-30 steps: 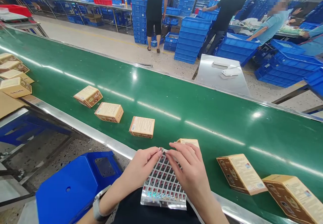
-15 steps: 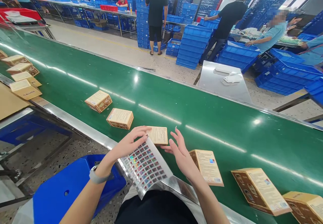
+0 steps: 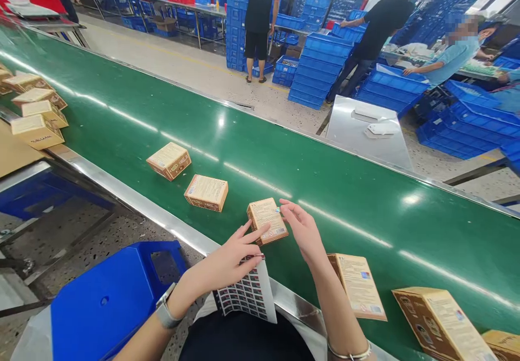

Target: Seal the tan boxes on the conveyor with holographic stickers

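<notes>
A sticker is being set on a box, as I read it. The box [image 3: 262, 209] lies on the green belt [image 3: 227, 128] just below the middle of the frame, printed face up. The right hand [image 3: 301, 228] pinches a small shiny sticker [image 3: 278, 209] at the box's upper right edge (whether it touches the card yet, I can't tell). The left hand [image 3: 238, 255] grips the sticker sheet [image 3: 251, 291] by its top edge, with its outstretched fingers resting on the box.

The next move probably calls for lining the sticker up while the left fingers keep the box steady, then a light press. Those fingers cover part of the face, and the sheet hangs close below, so it could catch on the box.

Two boxes [image 3: 206, 192] lie to the left of centre. At lower right, one box [image 3: 361, 285] sits partly behind the right forearm, with another box [image 3: 442, 323] beyond it. A blue stool [image 3: 105, 301] fills the lower left; stacked blue crates [image 3: 319, 71] stand at upper right.
</notes>
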Available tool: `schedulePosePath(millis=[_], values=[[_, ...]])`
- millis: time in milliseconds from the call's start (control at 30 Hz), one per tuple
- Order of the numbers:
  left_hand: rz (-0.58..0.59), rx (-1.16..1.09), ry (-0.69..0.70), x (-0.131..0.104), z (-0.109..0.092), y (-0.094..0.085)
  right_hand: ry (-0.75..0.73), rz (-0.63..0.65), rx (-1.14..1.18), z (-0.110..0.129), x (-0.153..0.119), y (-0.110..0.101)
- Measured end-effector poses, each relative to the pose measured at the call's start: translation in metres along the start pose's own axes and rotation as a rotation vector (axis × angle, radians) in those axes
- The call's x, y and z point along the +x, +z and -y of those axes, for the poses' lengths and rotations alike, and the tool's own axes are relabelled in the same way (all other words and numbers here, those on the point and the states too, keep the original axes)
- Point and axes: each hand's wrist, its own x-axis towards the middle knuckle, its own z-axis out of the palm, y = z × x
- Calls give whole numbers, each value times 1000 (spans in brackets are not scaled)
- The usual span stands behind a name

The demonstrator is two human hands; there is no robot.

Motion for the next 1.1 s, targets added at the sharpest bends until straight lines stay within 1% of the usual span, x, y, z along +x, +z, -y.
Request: schedulePosePath(millis=[100, 233, 367, 500, 600, 667, 733, 767, 800, 833, 867, 933, 1000, 1100], values=[[37, -32, 9, 3, -3, 1, -9, 1, -35, -4, 2, -1], [73, -49, 43, 7, -11, 3, -50, -15, -109, -11, 1, -10], [84, -63, 60, 11, -18, 5, -114, -31, -199, -9, -3, -18], [104, -65, 79, 17, -22, 9, -171, -90, -277, -9, -9, -20], [103, -67, 102, 21, -24, 12, -165, -167, -301, -12, -13, -22], [70, -86, 63, 21, -24, 13, -137, -232, -317, -12, -15, -25], [-12, -116, -47, 19, -25, 12, -140, -295, -365, -8, -21, -28], [-64, -130, -109, 17, -25, 11, -173, -314, -402, -4, -25, -29], [-118, -141, -163, 15, -25, 10, -228, -310, -438, 2, -31, -29], [-168, -152, -203, 13, -25, 9, -297, -279, -464, 8, -38, -28], [-206, -164, -225, 11, -26, 9, -373, -217, -481, 14, -46, -26], [-253, -198, -237, 7, -26, 9, -503, -49, -492, 25, -61, -19], [-257, -222, -232, 5, -28, 10, -569, 68, -496, 31, -72, -12], [-217, -220, -192, 4, -31, 13, -568, 116, -494, 33, -77, -5]])
